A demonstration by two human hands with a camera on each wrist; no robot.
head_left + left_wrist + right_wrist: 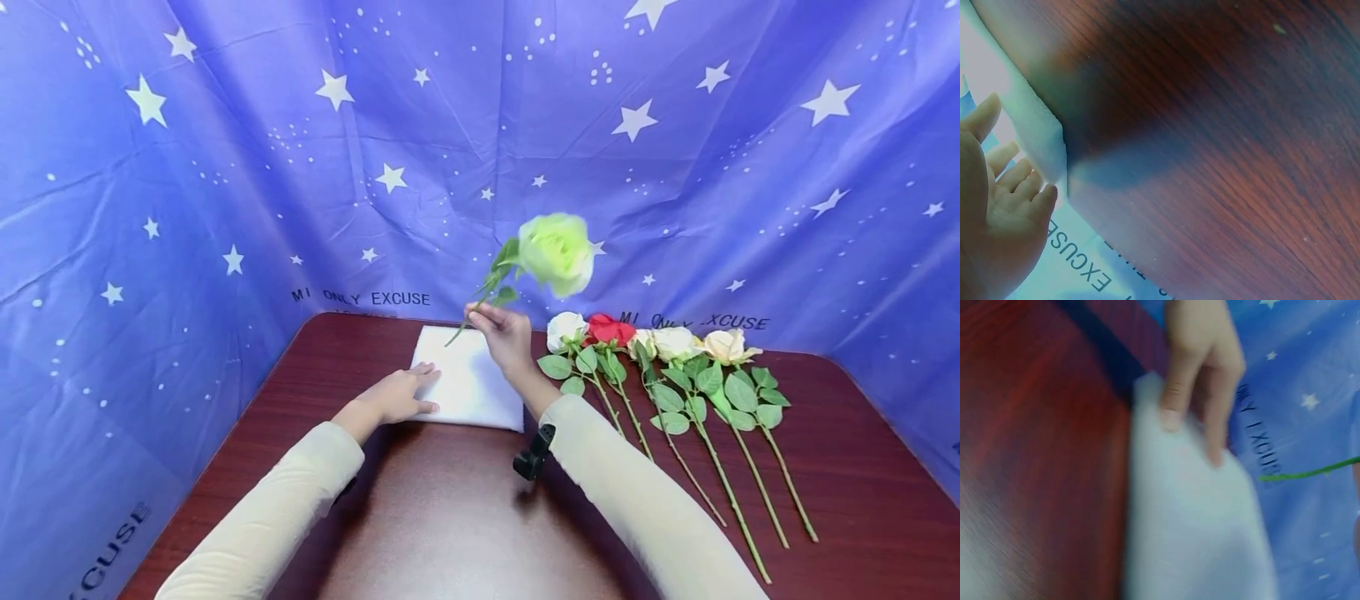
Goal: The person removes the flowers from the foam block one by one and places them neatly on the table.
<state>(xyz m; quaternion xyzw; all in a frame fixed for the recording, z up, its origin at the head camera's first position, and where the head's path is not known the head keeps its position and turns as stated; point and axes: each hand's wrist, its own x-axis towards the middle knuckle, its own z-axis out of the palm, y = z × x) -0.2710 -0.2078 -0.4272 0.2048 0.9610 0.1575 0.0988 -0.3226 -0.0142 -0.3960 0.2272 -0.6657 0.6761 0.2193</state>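
- Right hand (504, 333) raised above the white sheet (468, 387), fingers pinching the pale green rose (557, 252) low on its stem.
- Stem slanting from lower left to upper right, bloom up and right of the fingers.
- Left hand (397, 396) flat, fingers released, resting on the sheet's left edge on the table (450, 517).
- Row of other roses (660, 367) lying right of the sheet.

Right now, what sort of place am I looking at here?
Probably a small staged craft or recording booth, not a flower shop. A blue star-printed backdrop walls in a dark wooden table, where a row of roses lies beside a white sheet, and the right hand holds up a green rose.
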